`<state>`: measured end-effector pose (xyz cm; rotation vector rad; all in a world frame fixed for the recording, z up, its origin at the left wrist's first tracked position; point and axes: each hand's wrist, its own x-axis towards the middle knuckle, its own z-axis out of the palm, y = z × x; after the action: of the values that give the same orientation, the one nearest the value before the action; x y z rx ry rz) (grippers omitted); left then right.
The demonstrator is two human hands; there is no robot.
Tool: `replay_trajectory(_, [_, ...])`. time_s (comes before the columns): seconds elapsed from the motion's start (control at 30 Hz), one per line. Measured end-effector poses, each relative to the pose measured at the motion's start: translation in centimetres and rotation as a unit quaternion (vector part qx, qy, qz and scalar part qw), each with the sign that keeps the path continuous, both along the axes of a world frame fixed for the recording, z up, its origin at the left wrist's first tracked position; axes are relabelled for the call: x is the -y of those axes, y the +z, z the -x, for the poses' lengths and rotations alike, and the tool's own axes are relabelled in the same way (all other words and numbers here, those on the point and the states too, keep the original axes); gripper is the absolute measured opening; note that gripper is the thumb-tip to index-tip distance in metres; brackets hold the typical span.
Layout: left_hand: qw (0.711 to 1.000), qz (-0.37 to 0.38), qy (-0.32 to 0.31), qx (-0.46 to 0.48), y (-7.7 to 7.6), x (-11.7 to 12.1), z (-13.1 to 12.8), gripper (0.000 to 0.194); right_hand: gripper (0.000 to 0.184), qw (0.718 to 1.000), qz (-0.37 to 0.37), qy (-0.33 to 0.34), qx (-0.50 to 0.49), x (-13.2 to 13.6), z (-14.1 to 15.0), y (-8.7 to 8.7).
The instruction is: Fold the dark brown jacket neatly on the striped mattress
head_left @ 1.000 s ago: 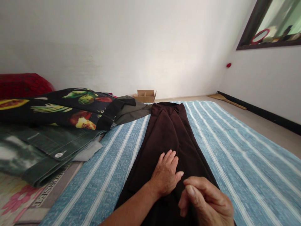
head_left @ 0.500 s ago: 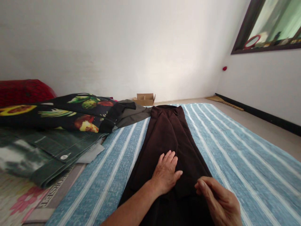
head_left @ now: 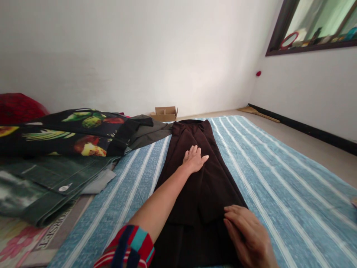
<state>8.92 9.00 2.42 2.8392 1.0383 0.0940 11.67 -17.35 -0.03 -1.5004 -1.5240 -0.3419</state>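
Dark brown trousers (head_left: 182, 190) lie lengthwise on a blue-and-white striped bed cover, waistband at the far end. Their wide legs lie in layers, with hem edges showing nearer me. My left hand (head_left: 193, 160) rests flat on the upper part of the cloth, fingers stretched and thumb apart. At the near right edge, my right hand (head_left: 249, 234) has bent fingers and thumb close together on the trousers; the cloth between them is mostly hidden. A striped, colourful sleeve (head_left: 128, 247) covers my left forearm near the elbow.
Left lie a black fruit-print garment (head_left: 83, 136), dark green denim (head_left: 55, 186) and a grey garment (head_left: 147, 132). A red bundle (head_left: 21, 108) sits behind them. An open cardboard box (head_left: 165, 113) stands by the wall. The striped cover (head_left: 267, 178) extends right.
My left hand has slid forward along the trousers towards the waistband, bringing the sleeve into view. My right hand has shifted slightly left, its fingers less tightly curled. The view has turned slightly right.
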Motion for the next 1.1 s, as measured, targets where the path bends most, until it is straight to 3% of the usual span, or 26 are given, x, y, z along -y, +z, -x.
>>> replay_trajectory(0.13, [1.000,-0.004,0.015,-0.017,-2.0,-0.4,-1.4,0.071,0.022,0.999,0.020,0.008,0.027,0.1,0.4,-0.3])
replay_trajectory(0.23, [1.000,-0.015,0.013,-0.022,-2.6,-0.4,-1.6,0.071,0.024,0.997,0.061,0.007,0.042,0.0,1.1,0.1])
replay_trajectory(0.43, [0.999,-0.033,0.007,-0.022,-2.4,-0.8,-2.1,0.068,0.051,0.971,0.228,0.045,0.062,-1.6,2.8,2.0])
replay_trajectory(0.6, [0.998,-0.068,0.012,0.013,-1.1,-1.0,-2.5,0.058,0.064,0.938,0.321,0.114,0.061,-2.3,3.6,2.0])
replay_trajectory(0.73, [0.991,-0.110,0.056,0.060,-0.4,-2.4,-3.6,0.060,0.063,0.930,0.341,0.116,0.066,-2.3,3.7,1.8])
replay_trajectory(0.9, [0.997,-0.031,0.066,-0.014,-1.4,-4.6,-5.2,0.073,0.064,0.930,0.342,0.112,0.072,-2.4,3.6,1.8])
replay_trajectory(1.1, [0.996,-0.052,0.065,-0.030,-2.1,-4.8,-5.7,0.073,0.068,0.930,0.341,0.116,0.077,-2.5,3.5,1.8])
